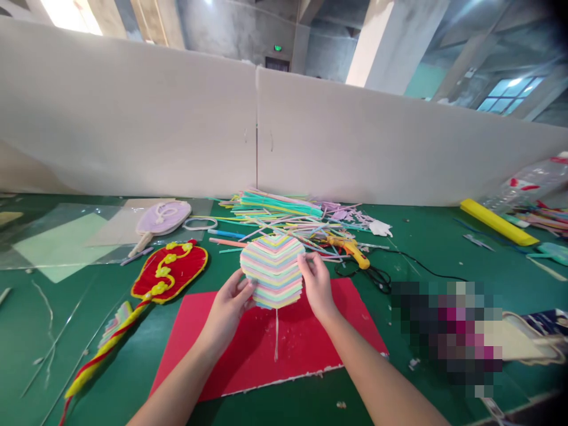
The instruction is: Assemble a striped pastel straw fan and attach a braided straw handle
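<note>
Between my two hands, a round panel of pastel chevron stripes [275, 272] is held up over a red board [195, 331]. My left hand [233, 296] pinches its lower left edge, thumb in front. On the opposite side my right hand [316, 281] grips the upper right edge between thumb and fingers. A thin pale strand [277, 334] hangs below the panel. Just behind it lie many loose coloured pipe cleaners [275, 204] and a yellow hot glue gun [352, 249] with a black cord.
On the left are a red fan with yellow flowers [177, 269], a lilac fan [162, 218] and a pale green sheet [66, 245]. To the right lie a yellow bar [499, 222] and a clear plastic bottle [528, 180]. A white partition [133, 118] closes off the table's back.
</note>
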`<state>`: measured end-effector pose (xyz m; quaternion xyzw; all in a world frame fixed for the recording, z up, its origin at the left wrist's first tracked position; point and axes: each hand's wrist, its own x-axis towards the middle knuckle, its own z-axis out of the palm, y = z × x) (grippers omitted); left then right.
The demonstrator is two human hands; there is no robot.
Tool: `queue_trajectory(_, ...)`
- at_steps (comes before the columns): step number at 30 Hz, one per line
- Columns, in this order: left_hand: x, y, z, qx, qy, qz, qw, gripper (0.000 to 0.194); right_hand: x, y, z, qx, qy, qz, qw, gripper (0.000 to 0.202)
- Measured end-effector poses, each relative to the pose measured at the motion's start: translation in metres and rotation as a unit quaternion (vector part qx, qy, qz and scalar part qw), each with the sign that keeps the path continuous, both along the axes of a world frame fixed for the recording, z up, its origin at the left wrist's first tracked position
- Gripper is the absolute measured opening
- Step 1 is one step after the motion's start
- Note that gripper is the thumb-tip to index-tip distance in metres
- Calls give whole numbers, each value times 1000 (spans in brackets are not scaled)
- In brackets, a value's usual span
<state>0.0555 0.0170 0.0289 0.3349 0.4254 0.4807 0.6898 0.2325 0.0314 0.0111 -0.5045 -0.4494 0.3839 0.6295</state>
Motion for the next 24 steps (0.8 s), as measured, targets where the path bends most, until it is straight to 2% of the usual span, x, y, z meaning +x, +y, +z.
queue_trajectory(4,0,-1,1,2,32,-23,999,58,1,-1,4,13,-1,36,999,26)
queue_trajectory(6,-3,1,-1,7,37,-13,999,58,1,0,3,19,-1,44,999,25)
queue_trajectory(8,-7,4,-1,57,62,39,996,57,2,1,1,19,-1,47,999,28)
queue_trajectory(10,-12,8,4,162,140,100,972,52,3,1,0,21,-7,51,998,31)
queue_trajectory(12,-13,12,15,282,275,102,913,48,2,0,0,20,-19,52,998,34)
queue_trajectory(13,-11,14,22,341,349,74,870,48,1,0,1,18,-25,54,998,34)
queue_trajectory(15,-2,18,37,455,463,-5,761,49,0,-2,2,19,-33,66,997,34)
queue_trajectory(16,3,21,43,488,497,-48,716,49,-1,-2,2,23,-33,76,996,33)
queue_trajectory(17,8,25,48,506,519,-82,684,49,-1,-2,2,30,-32,83,996,32)
queue_trajectory(18,12,28,51,510,536,-100,665,48,-1,-2,2,36,-33,80,996,32)
queue_trajectory(19,13,32,52,487,556,-105,665,45,1,-2,2,41,-36,66,996,32)
queue_trajectory(20,13,36,52,442,574,-99,682,43,3,-1,2,42,-38,42,998,32)
queue_trajectory(22,5,43,46,292,592,-30,750,45,8,2,1,41,-33,-14,999,34)
queue_trajectory(23,0,46,42,228,577,17,784,48,11,4,1,41,-26,-33,998,35)
queue_trajectory(24,-4,47,37,195,527,53,825,50,14,6,1,41,-20,-43,998,36)
